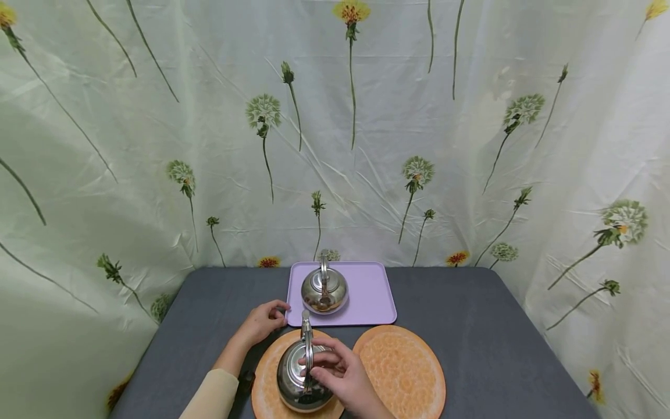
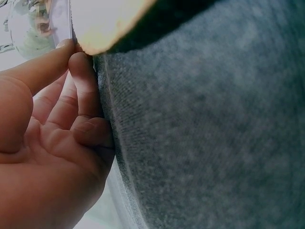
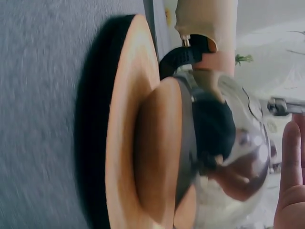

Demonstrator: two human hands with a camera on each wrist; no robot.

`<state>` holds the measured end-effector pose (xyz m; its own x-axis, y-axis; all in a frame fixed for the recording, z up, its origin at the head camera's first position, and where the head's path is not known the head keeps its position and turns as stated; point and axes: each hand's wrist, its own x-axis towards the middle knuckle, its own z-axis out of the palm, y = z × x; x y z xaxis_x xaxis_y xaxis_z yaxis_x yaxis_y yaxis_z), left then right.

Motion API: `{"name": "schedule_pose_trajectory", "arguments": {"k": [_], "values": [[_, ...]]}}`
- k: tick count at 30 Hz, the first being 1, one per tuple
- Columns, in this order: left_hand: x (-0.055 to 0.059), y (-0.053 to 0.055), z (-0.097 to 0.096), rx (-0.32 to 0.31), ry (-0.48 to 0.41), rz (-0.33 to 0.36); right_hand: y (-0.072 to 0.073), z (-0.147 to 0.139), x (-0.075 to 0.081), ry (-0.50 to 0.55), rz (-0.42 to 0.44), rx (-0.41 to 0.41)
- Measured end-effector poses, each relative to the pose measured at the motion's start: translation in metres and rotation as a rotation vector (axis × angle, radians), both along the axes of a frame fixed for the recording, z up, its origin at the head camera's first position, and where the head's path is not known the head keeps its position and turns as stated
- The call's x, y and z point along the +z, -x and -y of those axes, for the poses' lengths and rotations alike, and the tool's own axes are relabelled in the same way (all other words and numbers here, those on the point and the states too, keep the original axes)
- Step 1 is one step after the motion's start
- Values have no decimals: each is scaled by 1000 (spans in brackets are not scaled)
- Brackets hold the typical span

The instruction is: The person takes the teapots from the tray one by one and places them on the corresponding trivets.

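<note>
My right hand holds the arched handle of a shiny steel kettle, its fingers passing through the handle and the thumb on the near side. That kettle is upright over the left orange round placemat, and its side mirrors the surroundings in the right wrist view. My left hand is at the left edge of a lavender tray, thumb and forefinger pinching the rim near the front corner. On the tray's left half stands a second steel kettle, its handle raised.
A second orange round placemat lies to the right, just in front of the tray. Both mats and the tray rest on a dark grey table. A pale curtain printed with dandelions hangs behind the table and along its sides.
</note>
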<state>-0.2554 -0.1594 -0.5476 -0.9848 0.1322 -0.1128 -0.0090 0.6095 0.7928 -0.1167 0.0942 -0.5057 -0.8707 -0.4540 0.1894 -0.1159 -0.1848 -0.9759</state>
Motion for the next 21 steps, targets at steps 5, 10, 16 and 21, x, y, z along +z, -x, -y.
{"name": "schedule_pose_trajectory", "arguments": {"k": [5, 10, 16, 21], "values": [[0, 0, -1, 3, 4, -3, 8, -12, 2, 4, -32, -56], [0, 0, -2, 0, 14, -4, 19, -27, 3, 58, -113, -95], [2, -1, 0, -9, 0, -10, 32, -45, 10, 59, -178, -158], [2, 0, -1, 1, -11, -3, 38, -54, 16, 81, -194, -180]]}}
